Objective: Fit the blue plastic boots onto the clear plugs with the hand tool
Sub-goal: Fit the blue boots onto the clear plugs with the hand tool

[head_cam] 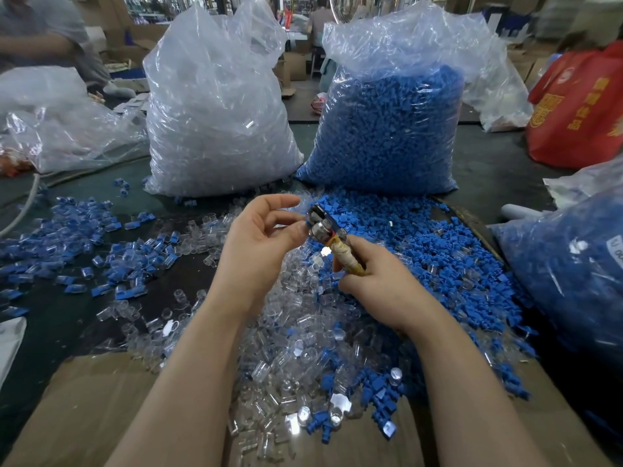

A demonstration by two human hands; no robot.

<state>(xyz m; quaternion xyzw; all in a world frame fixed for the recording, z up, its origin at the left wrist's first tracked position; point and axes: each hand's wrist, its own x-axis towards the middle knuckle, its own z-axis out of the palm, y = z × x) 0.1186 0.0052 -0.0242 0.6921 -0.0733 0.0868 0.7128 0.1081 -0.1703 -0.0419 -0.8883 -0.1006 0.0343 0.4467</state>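
Tool [325,235] head up-left, handle down-right

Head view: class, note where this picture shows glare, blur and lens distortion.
Head view: glare glints off the clear plugs near the bottom and the hand tool head; the background behind the two bags is blurred; wide-angle distortion bends the table edges and stretches both forearms.

Metal-headed hand tool [325,230] raised above mixed heaps of blue boots [421,244] and clear plugs [290,335].
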